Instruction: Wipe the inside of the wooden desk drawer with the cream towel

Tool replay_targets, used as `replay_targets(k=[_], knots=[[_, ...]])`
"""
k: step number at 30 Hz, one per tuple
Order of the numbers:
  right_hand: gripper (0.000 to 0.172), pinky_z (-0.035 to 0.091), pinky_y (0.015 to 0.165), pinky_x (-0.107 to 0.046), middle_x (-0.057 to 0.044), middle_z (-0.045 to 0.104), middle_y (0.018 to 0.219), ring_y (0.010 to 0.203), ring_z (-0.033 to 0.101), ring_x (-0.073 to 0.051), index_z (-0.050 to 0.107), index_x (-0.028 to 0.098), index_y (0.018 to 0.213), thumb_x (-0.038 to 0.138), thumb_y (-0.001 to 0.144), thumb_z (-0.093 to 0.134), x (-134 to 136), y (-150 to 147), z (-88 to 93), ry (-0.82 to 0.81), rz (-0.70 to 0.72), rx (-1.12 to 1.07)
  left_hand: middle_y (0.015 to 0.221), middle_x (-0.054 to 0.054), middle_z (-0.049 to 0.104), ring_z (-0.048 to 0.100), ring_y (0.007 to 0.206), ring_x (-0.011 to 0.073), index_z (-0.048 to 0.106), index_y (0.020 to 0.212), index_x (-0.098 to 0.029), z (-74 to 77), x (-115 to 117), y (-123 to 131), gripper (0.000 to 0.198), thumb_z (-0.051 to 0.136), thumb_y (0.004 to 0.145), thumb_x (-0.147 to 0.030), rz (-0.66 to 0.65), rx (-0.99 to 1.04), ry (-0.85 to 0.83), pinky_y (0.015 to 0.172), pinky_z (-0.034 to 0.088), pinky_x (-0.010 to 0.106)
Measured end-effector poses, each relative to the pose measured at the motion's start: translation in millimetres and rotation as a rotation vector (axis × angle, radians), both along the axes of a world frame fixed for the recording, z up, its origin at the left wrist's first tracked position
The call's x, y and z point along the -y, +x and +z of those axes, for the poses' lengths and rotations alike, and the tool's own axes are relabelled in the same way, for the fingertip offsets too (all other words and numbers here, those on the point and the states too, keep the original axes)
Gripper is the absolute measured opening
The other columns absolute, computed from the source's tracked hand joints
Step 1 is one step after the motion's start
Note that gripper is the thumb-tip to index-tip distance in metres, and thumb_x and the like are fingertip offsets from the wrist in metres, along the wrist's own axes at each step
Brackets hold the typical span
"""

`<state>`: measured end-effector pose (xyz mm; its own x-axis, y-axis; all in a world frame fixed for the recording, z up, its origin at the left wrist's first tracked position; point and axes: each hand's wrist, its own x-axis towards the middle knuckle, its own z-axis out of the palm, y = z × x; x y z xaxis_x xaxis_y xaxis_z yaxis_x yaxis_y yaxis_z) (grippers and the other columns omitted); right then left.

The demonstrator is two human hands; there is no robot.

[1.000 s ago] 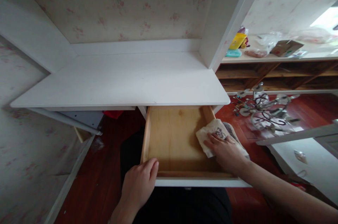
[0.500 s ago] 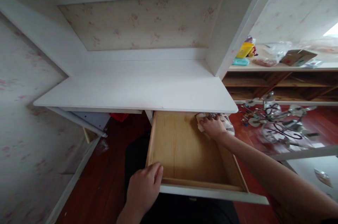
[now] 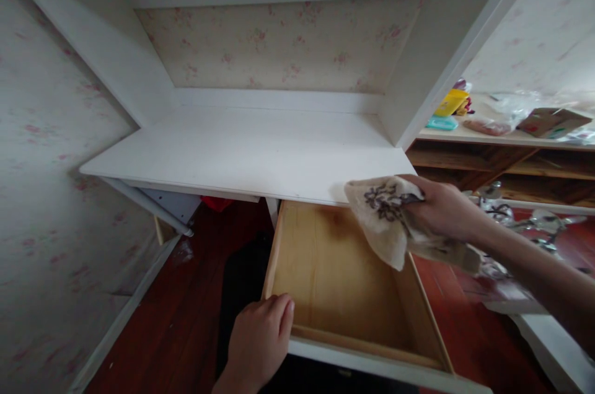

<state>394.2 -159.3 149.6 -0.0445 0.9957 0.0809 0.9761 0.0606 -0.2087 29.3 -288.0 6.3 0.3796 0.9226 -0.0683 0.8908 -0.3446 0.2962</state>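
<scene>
A pulled-out wooden drawer (image 3: 344,282) with a white front juts from under the white desk (image 3: 260,146). My left hand (image 3: 264,332) is closed over the drawer's front left corner, thumb on top. Held up above the drawer's back right side is a cream cloth (image 3: 381,220) with a dark printed pattern. My right hand (image 3: 441,205) grips the cloth, which hangs down loosely past the fingers near the desk's front edge. The drawer's bare bottom shows wood grain and a darker patch toward the back.
Right of the desk stands a low wooden shelf (image 3: 465,161) with a yellow container (image 3: 452,103), a teal item (image 3: 441,123) and a cardboard box (image 3: 553,121) on top. A chandelier (image 3: 534,227) lies on the red floor (image 3: 153,307), partly behind my right arm.
My right hand has lifted the cloth out of the drawer's back right corner, up and to the right. My left hand stays on the drawer corner. The view has shifted slightly.
</scene>
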Motion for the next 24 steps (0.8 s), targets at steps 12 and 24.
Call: replay_targets(k=[12, 24], knots=[[0.053, 0.046, 0.098, -0.055, -0.014, 0.052, 0.145, 0.115, 0.059, -0.033, 0.043, 0.020, 0.144, 0.018, 0.091, 0.043, -114, -146, 10.1, 0.229, 0.160, 0.135, 0.078, 0.000, 0.071, 0.068, 0.069, 0.0198, 0.063, 0.089, -0.026, -1.9, -4, 1, 0.027, 0.039, 0.101, -0.021, 0.052, 0.049, 0.056, 0.061, 0.043, 0.029], [0.092, 0.004, 0.105, -0.082, -0.009, 0.004, 0.169, 0.150, -0.002, -0.045, 0.015, 0.034, 0.160, 0.086, 0.084, 0.023, -181, -199, -88.7, -0.174, 0.090, -0.019, 0.075, 0.003, 0.070, 0.067, 0.066, 0.0192, 0.062, 0.085, -0.027, -14.3, -11, -4, 0.034, 0.032, 0.099, -0.021, 0.080, 0.096, 0.083, 0.058, 0.046, 0.030]])
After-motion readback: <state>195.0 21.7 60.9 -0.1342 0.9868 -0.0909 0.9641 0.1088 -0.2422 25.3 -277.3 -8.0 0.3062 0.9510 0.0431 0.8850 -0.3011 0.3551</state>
